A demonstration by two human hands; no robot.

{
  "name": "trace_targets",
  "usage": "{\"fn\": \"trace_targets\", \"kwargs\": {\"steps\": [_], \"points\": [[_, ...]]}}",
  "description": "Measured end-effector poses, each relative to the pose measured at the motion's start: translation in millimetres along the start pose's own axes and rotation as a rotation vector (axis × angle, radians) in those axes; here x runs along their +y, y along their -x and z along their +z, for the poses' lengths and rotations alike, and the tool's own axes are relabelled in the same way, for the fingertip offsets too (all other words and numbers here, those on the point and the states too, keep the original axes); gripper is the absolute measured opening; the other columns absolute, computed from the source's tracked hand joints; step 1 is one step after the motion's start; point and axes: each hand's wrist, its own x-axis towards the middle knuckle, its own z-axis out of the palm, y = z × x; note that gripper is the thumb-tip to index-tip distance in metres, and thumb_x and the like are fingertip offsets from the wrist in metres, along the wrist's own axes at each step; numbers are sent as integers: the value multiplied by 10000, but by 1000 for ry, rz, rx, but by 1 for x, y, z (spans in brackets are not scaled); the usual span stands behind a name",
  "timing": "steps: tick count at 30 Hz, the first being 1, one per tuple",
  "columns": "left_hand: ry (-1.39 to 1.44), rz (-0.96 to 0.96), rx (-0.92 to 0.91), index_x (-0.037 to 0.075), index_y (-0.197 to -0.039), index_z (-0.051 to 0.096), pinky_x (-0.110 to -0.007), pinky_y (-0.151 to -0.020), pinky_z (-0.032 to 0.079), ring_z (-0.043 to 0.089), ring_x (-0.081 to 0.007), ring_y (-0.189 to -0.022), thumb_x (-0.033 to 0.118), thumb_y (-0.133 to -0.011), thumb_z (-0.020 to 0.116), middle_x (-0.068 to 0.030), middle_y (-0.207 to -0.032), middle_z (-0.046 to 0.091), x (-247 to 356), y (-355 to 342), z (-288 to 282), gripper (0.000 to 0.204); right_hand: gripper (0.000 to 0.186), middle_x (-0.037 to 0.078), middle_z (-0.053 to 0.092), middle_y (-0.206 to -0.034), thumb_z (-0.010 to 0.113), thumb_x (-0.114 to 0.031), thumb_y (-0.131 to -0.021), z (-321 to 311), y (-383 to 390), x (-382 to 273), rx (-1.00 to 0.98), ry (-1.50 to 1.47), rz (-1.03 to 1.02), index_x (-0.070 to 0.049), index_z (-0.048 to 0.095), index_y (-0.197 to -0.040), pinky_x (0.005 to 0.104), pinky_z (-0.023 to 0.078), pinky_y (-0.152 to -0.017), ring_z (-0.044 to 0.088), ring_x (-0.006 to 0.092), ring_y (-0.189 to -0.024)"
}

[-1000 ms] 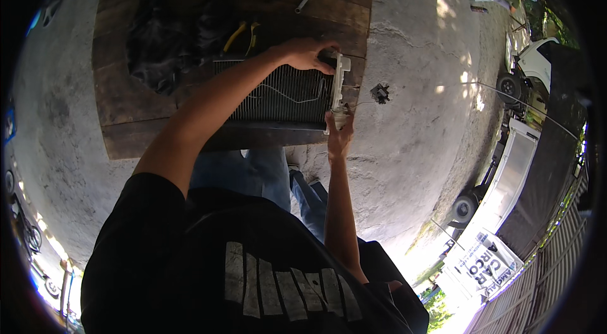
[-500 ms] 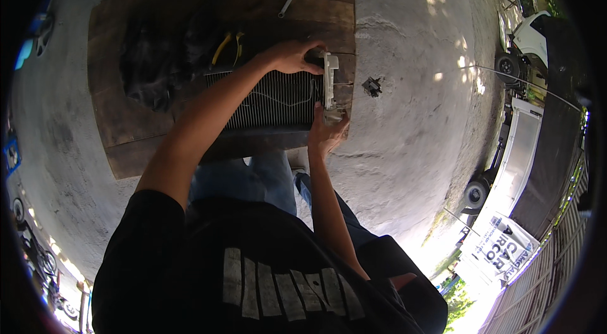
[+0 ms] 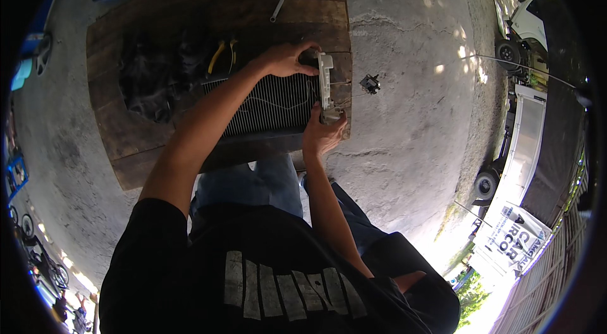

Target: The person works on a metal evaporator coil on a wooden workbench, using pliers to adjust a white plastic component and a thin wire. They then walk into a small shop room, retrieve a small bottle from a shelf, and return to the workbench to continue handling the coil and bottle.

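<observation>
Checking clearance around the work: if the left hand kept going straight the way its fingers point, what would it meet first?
The left hand points rightward, fingertips already at the pale end bracket of the finned radiator core. It would likely meet that bracket first, though depth is unclear.

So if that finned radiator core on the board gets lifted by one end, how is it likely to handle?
The finned core looks like a flat metal panel, so probably stiff rather than floppy. Its thin, close fins likely dent easily. It lies flat on the wooden board, both hands at its end bracket, so rolling seems unlikely.
</observation>
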Motion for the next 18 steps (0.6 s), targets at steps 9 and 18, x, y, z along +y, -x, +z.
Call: {"fn": "trace_targets", "kwargs": {"steps": [9, 18], "points": [[-28, -19, -21, 211, -1468, 499, -420, -701, 500, 730, -265, -758, 577, -872, 787, -156, -814, 729, 6, 2, -3, 756, 898, 270, 624, -1271, 742, -605, -875, -4, 2, -5, -86, -17, 99, 21, 445, -1446, 570, 532, -921, 626, 458, -1176], [-25, 19, 19, 215, -1460, 499, -438, -731, 503, 735, -298, -792, 555, -876, 793, -174, -840, 729, -2, -1, 1, 737, 878, 263, 631, -1285, 744, -597, -872, 5, 4, -3, 3, 60, 58, 10, 455, -1438, 563, 564, -866, 657, 457, -1137]]}}
